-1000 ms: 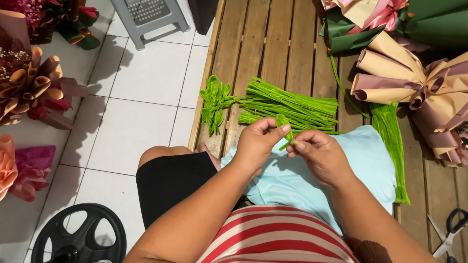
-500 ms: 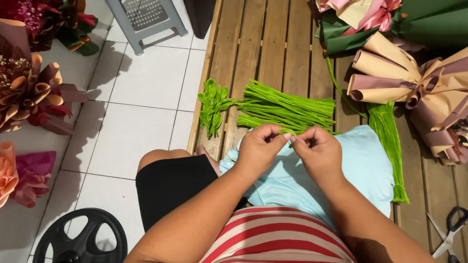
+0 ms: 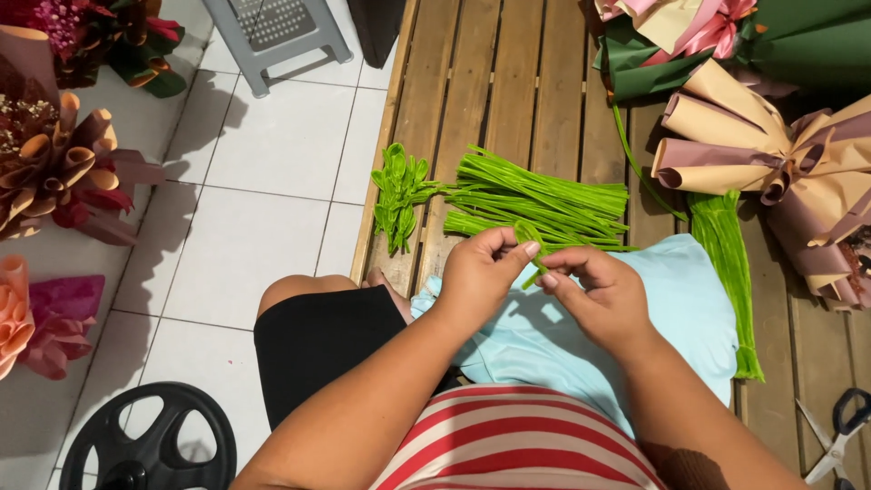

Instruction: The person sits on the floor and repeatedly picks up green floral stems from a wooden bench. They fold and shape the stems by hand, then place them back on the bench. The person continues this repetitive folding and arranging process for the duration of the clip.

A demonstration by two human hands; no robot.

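Setting, head view: White floor tiles (image 3: 272,136) fill the left side, and a slatted wooden worktop (image 3: 508,82) runs up the right side in front of you.
Your left hand: your left hand (image 3: 476,277) is curled, thumb and forefinger pinched on one end of a green pipe cleaner (image 3: 533,247), wrist bent slightly inward, forearm rising from the lower left.
Your right hand: your right hand (image 3: 603,295) sits just beside the left, fingertips closed on the same green pipe cleaner, knuckles up, forearm coming in from the lower right.
Held piece: the pipe cleaner is bent into a small loop between both hands, above the light blue cloth (image 3: 671,308) on your lap.
Supply: a loose pile of straight green pipe cleaners (image 3: 544,195) lies on the worktop just beyond your hands; a second tighter bundle (image 3: 726,263) lies along the right edge of the cloth.
Finished shapes: a cluster of looped green pieces (image 3: 399,191) rests at the worktop's left edge, touching the pile.
Right side: paper-wrapped bouquets (image 3: 771,154) in tan and mauve lie near the bundle; scissors (image 3: 839,436) lie at the lower right.
Left side: a grey plastic stool (image 3: 277,32), more bouquets (image 3: 54,163) and a black wheel-shaped object (image 3: 150,445) stand on the tiles.
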